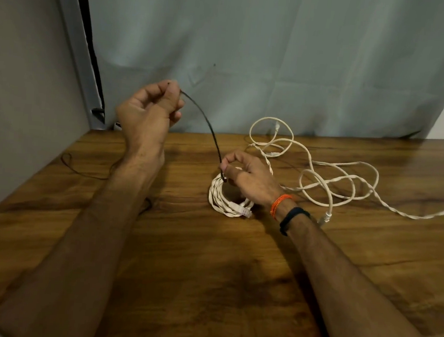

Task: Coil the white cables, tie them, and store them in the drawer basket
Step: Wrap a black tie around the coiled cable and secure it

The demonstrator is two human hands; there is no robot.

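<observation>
1. Coiled white cable: lay flat on the wooden table, near the middle, wound into a small tight ring with a clear plug poking out at its near edge.
2. Black string: ran in a curved arc from the coil's rim up and left through the air.
3. Right hand: rested on the far side of the coil, thumb and forefinger pinched together on the lower end of the string, the other fingers curled over the ring.
4. Left hand: raised above the table, well left of the coil, fingers curled and clamped on the upper end of the string.
5. Loose white cable: sprawled in open loops behind and to the right of the coil, trailing off toward the right edge.
6. Orange thread band and black band: worn side by side on the right wrist.
7. Thin dark cord: lay on the table at the left, partly hidden under the left forearm.
8. Grey curtain: hung behind the table.
</observation>
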